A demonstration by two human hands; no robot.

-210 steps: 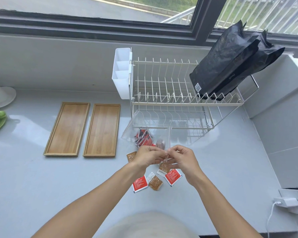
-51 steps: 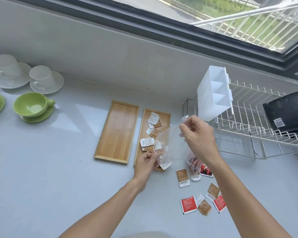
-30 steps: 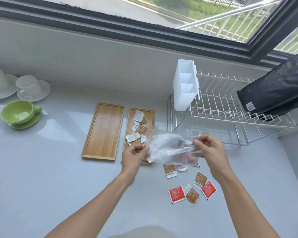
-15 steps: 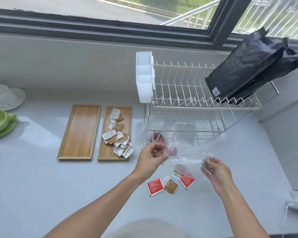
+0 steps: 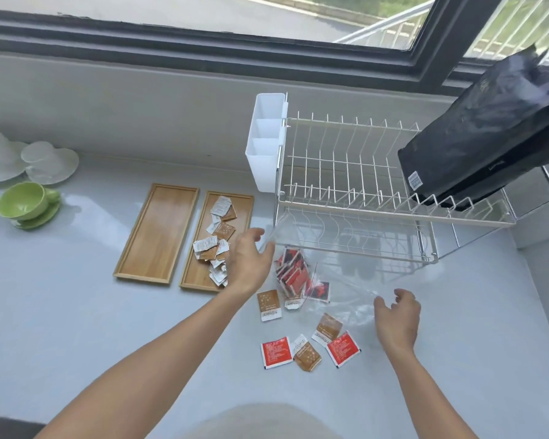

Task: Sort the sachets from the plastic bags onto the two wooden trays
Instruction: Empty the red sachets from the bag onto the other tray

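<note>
Two wooden trays lie side by side. The left tray (image 5: pixel 156 232) is bare, and the right tray (image 5: pixel 200 274) carries a heap of brown and white sachets (image 5: pixel 216 240). A clear plastic bag of red sachets (image 5: pixel 293 272) stands on the counter in front of the rack. My left hand (image 5: pixel 251 261) is spread at that bag's upper left edge; no grip shows. A flat, empty clear bag (image 5: pixel 346 299) lies to the right, with my right hand (image 5: pixel 396 315) spread just beside it. Loose brown sachets (image 5: pixel 268 304) and red sachets (image 5: pixel 276 351) are scattered on the counter near me.
A white wire dish rack (image 5: pixel 362 191) with a white cutlery holder (image 5: pixel 265 144) stands behind the bags, and black pouches (image 5: pixel 488 137) lean on its right end. A green cup and saucer (image 5: pixel 26 201) and white cups (image 5: pixel 29 160) sit at far left.
Both hands held the empty clear bag half a second ago; it now lies on the counter, released. My left hand has moved up and left to the bag of red sachets.
</note>
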